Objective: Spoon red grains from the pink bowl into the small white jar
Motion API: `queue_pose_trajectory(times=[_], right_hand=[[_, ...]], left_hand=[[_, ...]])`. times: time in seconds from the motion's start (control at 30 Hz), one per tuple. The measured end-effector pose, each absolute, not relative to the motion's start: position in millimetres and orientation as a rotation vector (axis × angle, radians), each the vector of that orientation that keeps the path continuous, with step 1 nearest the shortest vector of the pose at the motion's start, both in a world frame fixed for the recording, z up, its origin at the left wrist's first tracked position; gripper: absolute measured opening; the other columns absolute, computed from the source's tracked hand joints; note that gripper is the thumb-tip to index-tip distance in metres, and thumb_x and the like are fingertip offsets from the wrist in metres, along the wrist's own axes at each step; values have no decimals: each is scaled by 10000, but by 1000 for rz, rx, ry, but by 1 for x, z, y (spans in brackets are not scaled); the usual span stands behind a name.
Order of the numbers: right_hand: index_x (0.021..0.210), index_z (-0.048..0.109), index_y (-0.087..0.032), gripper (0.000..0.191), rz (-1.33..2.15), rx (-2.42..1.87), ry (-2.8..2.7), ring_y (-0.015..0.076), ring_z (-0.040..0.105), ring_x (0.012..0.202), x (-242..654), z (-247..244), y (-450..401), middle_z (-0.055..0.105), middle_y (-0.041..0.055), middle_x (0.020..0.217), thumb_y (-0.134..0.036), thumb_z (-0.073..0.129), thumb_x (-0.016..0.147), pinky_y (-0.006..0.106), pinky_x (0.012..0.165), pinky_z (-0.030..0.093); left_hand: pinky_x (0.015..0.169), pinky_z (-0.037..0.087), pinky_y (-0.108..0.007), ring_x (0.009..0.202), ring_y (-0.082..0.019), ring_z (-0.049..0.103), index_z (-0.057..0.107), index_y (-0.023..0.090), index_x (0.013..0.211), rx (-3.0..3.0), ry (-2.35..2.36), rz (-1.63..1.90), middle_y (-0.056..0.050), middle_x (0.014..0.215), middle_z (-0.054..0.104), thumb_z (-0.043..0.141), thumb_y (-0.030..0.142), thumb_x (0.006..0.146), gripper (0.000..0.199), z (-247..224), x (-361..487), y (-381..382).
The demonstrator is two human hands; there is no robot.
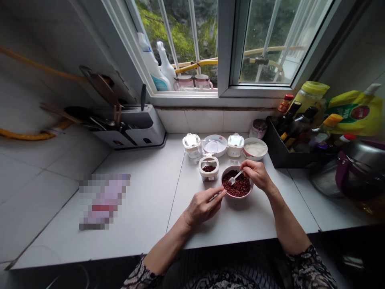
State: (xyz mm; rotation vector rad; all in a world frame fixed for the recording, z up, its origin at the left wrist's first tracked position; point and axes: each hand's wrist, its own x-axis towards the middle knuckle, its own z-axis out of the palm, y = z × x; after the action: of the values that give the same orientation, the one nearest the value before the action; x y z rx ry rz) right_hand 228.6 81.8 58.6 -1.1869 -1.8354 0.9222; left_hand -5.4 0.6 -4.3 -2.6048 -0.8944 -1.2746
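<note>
A small white plastic spoon (236, 176) is pinched in my right hand (255, 174), its tip resting on dark red, peppercorn-like grains (240, 187) in a round bowl (238, 197). My left hand (204, 204) grips the bowl's left rim with its fingertips; the thumb is partly hidden. Just behind that hand, a clear seasoning jar (208, 175) with a white rim stands upright, with some of the same grains inside. Farther back are two more seasoning jars, one at the left (191, 146) and one at the right (235, 146).
Between the back jars lies a white dish (221, 145); a bowl of white granules (255, 149) stands right of them. A black box of bottles (288, 158) and a metal pot (326, 180) flank the right side. A grey utensil holder (147, 132) stands at the back left.
</note>
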Motion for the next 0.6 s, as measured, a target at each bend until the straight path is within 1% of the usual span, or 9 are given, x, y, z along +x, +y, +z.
queue_pose_trajectory(times=[0.2,0.33,0.6], right_hand=[[692,620,-201,168,886,-1187,-1861,129,487,509,229,59,82,531,-34,527,-193,459,740,251,542,378],[704,622,-199,165,919,-1196,-1826,131,494,506,228,61,81,536,-32,526,-216,463,745,255,547,390],[679,625,-182,144,1099,-1206,-1633,119,476,471,228,59,85,536,-31,496,-253,501,700,246,495,378]], left_hand=[[741,624,-280,919,-185,717,541,162,1340,-2590,-887,-1268,-141,1099,701,497,113,954,391,-4,-6,1],[733,620,-277,911,-183,713,563,153,1308,-2591,-881,-1277,-141,1091,702,507,110,948,368,-5,-6,1],[721,618,-283,910,-190,711,578,135,1262,-2596,-876,-1284,-145,1092,699,511,98,939,332,-5,-6,1]])
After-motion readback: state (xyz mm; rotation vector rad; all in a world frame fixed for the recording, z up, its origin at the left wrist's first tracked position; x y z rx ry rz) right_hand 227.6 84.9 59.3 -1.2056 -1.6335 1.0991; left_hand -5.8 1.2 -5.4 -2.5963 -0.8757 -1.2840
